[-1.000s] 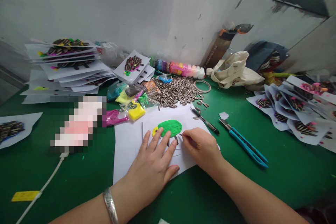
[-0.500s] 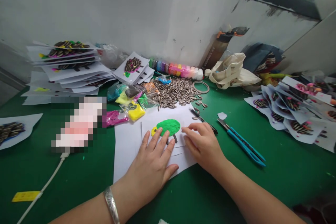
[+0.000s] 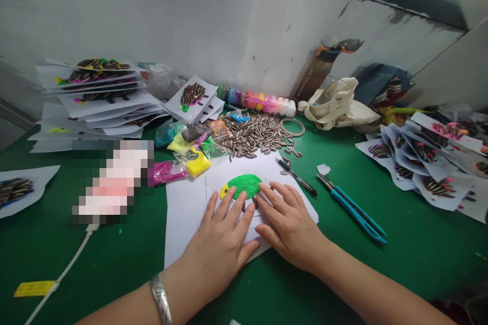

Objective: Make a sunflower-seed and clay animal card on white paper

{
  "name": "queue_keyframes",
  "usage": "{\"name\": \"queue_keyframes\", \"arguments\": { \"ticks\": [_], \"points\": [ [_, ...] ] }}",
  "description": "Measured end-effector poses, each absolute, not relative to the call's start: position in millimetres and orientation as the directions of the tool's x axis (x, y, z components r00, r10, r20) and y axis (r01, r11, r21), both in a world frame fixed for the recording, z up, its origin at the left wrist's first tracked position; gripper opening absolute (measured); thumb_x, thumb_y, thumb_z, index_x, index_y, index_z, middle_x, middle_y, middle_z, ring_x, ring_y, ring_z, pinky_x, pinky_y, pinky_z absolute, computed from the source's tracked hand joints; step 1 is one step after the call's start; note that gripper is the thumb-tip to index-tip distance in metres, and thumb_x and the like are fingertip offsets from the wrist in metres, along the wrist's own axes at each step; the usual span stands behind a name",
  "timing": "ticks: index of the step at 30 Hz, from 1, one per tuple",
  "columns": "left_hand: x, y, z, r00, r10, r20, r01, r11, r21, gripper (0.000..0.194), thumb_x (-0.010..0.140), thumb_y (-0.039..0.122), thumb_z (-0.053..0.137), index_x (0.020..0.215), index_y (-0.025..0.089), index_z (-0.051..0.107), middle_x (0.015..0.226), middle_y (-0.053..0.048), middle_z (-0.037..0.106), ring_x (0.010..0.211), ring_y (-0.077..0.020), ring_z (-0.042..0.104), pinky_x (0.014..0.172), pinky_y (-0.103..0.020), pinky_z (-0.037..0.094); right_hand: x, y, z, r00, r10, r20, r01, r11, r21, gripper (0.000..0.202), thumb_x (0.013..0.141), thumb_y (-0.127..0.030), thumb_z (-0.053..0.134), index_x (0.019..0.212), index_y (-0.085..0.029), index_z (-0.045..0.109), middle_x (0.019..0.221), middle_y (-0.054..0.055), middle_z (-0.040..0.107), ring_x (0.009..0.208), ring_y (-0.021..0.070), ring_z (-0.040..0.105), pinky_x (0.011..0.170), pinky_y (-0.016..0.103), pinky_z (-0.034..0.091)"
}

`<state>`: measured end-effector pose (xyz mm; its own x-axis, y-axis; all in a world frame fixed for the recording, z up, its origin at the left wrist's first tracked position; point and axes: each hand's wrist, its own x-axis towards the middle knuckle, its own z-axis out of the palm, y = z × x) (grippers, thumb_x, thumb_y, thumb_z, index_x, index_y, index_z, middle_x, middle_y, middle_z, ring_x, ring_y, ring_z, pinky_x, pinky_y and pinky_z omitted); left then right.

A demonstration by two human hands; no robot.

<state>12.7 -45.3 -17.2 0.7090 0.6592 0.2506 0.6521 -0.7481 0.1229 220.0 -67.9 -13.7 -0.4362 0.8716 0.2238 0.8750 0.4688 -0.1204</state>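
A clay animal with a green body (image 3: 244, 185), a yellow head (image 3: 224, 192) and dark legs lies on a small white card over larger white paper (image 3: 181, 213). My left hand (image 3: 223, 236) rests flat on the card, fingers spread, with its fingertips by the head and the lower edge of the body. On the other side, my right hand (image 3: 292, 223) lies open with its fingers spread over the paper. One of its fingertips meets the right end of the green body. Neither hand holds anything.
Sunflower seeds (image 3: 257, 134) are heaped behind the paper, beside bagged clay (image 3: 198, 161). A pen (image 3: 297, 176) and a blue utility knife (image 3: 353, 208) lie to the right. Stacks of seed-decorated cards (image 3: 110, 106) stand left, more cards (image 3: 419, 152) right. A cable (image 3: 72, 259) crosses the left front.
My right hand has opened from a loose pinch, spreading its fingers down and moving slightly left onto the body's right end. My left hand has stayed nearly in place.
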Motion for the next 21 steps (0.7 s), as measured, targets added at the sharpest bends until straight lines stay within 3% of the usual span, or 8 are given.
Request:
{"name": "queue_keyframes", "arguments": {
  "ticks": [9, 21],
  "points": [
    [12, -45, -16, 0.714, 0.658, 0.239, 0.65, -0.75, 0.125, 0.052, 0.097, 0.05, 0.041, 0.136, 0.019, 0.054, 0.144, -0.012, 0.051, 0.135, -0.0378, 0.041, 0.109, -0.06, 0.031, 225, -78, -16, -0.476, 0.869, 0.134, 0.873, 0.485, -0.046, 0.06, 0.095, -0.047, 0.046, 0.146, -0.016, 0.041, 0.154, 0.011, 0.035, 0.143, 0.0353, 0.024, 0.115, 0.059, 0.018],
    [14, -45, -15, 0.709, 0.66, 0.251, 0.652, -0.748, 0.124, 0.05, 0.097, 0.049, 0.04, 0.134, 0.019, 0.056, 0.143, -0.012, 0.052, 0.133, -0.0376, 0.043, 0.108, -0.06, 0.032, 225, -80, -16, -0.466, 0.877, 0.114, 0.88, 0.473, -0.044, 0.059, 0.097, -0.047, 0.042, 0.147, -0.016, 0.039, 0.155, 0.01, 0.034, 0.142, 0.0345, 0.024, 0.113, 0.061, 0.02]
  ]
}}
